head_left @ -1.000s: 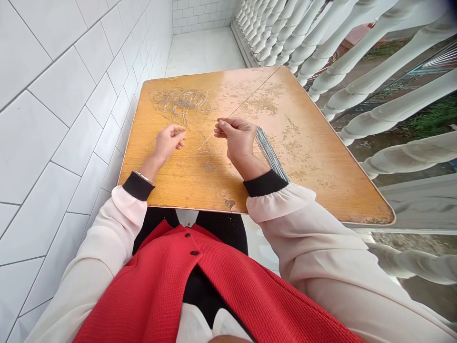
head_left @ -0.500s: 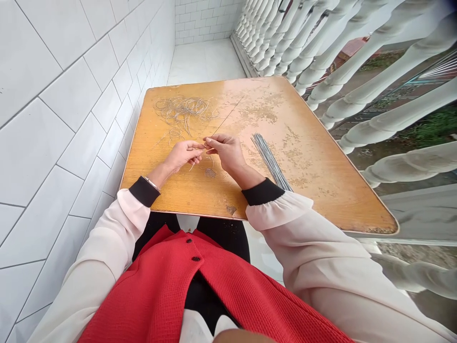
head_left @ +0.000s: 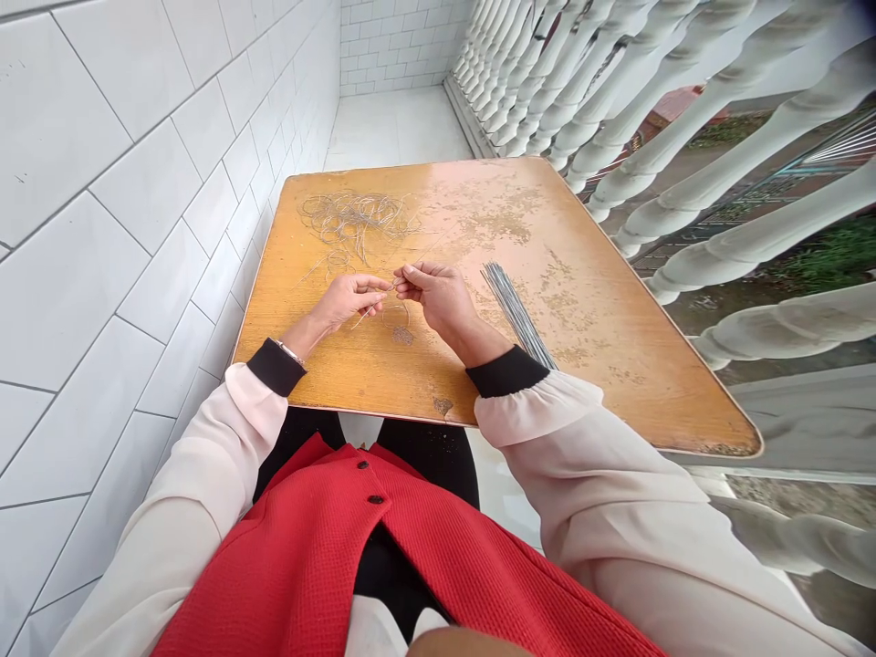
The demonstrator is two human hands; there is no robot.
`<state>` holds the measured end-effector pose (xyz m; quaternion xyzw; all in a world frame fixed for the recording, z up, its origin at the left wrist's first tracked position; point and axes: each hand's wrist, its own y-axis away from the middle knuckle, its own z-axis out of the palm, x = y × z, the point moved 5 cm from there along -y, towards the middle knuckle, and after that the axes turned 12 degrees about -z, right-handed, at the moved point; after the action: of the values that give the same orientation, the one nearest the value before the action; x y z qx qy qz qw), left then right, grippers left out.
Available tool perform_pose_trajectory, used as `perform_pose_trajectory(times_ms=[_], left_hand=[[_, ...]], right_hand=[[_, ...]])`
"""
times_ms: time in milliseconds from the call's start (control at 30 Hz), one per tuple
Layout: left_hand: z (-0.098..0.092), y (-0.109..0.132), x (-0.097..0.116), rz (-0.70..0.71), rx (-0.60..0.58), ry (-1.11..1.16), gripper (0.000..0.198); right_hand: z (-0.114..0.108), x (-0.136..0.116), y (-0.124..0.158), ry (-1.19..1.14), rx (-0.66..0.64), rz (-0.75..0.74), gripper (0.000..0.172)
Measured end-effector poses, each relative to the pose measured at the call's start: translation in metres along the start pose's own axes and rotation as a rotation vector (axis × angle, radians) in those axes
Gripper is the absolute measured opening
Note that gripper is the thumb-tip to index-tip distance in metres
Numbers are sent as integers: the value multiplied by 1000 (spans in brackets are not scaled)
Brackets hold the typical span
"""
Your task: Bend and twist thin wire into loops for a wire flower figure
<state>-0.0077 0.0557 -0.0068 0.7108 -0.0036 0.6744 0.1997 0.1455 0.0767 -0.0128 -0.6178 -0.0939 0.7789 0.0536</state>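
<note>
Over the near part of the table, my left hand [head_left: 348,301] pinches a thin wire [head_left: 361,319], whose loose end sticks out below the fingers. My right hand [head_left: 438,294] meets it fingertip to fingertip, its thumb and forefinger closed on the same wire. A curved piece of it shows just under the hands. Beyond my left hand lies a tangled heap of thin wire [head_left: 359,217]. A bundle of straight grey wires [head_left: 516,313] rests right of my right hand, its near end hidden by my sleeve.
The worn wooden table [head_left: 616,374] has peeling patches and rounded corners. A white tiled wall [head_left: 143,265] runs close along the left. White balusters [head_left: 712,237] line the right side, and pale floor [head_left: 397,123] shows beyond the far edge.
The long straight wire that pointed away from my right hand no longer shows clearly. Both hands keep nearly the same place and pinch. The view has shifted slightly.
</note>
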Motion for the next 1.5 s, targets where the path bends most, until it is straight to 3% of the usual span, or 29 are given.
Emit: perform_pose_trajectory(times_ms=[200, 267, 367, 467, 600, 833, 967, 1100, 1233, 1300, 1433, 1500], left_hand=[[-3, -8, -9, -14, 21, -163, 11], [-16, -7, -6, 44, 155, -394, 18], [-39, 1, 7, 211, 425, -988, 27], [-60, -1, 2, 97, 408, -1294, 46], [-68, -28, 2, 38, 327, -1369, 51], [-54, -117, 29, 79, 400, -1306, 52], [-52, -140, 43, 45, 445, -1283, 42], [-56, -124, 62, 104, 472, -1205, 30], [-53, -80, 77, 222, 507, -1035, 18], [-41, -56, 73, 224, 404, -830, 14], [-2, -14, 40, -14, 31, -339, 21], [11, 1, 28, -71, -64, -189, 14]], right_hand=[[-3, -1, -3, 165, -40, -53, 22], [-6, -2, -4, 180, -25, -67, 22], [-9, -6, -4, 170, 1, -76, 23], [-10, -10, -3, 164, 2, -87, 23], [-10, -12, -1, 134, 6, -56, 25], [-12, -12, 0, 97, 7, -17, 25], [-15, -13, 0, 96, 10, 4, 24], [-15, -12, 0, 101, -16, 30, 25], [-11, -10, 0, 87, -32, 34, 23], [-8, -9, 1, 69, -24, 18, 22], [1, -12, 1, 42, -3, -29, 25], [5, -15, 1, 44, 12, -55, 27]])
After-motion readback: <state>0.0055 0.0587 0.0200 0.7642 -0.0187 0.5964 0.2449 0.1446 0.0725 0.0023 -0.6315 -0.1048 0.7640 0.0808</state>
